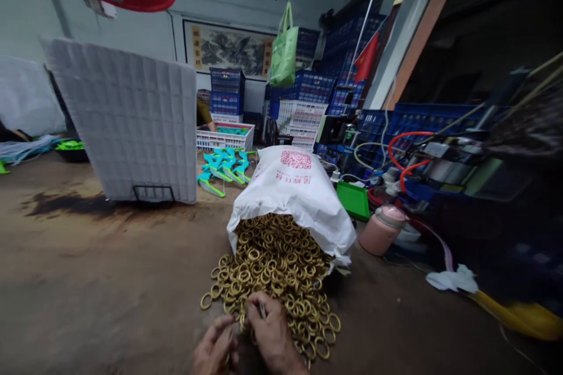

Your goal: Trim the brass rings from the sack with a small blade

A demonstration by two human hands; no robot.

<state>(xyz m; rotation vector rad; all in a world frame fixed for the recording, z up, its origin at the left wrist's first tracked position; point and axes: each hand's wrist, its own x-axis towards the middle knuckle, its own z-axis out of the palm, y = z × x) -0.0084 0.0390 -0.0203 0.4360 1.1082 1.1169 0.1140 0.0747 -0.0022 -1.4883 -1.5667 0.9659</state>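
Gold-coloured rings [272, 263] spill in a heap from the mouth of a white printed sack [285, 187] lying on the table. At the heap's near edge is my right hand [271, 331], its thumb and fingers closed in a pinch. A small dark, shiny piece shows between those fingers, too small to name. Lower and to the left, my left hand [215, 347] is close beside it, fingers curled together. What the left fingers hold, if anything, is hidden.
A grey ribbed panel [132, 123] stands upright on the left. Behind the sack lie turquoise and green plastic pieces [224, 167]. To the right are a green tray [353, 200] and a pink jar [382, 231]. A co-worker's arm [204, 114] reaches into a white crate [224, 139].
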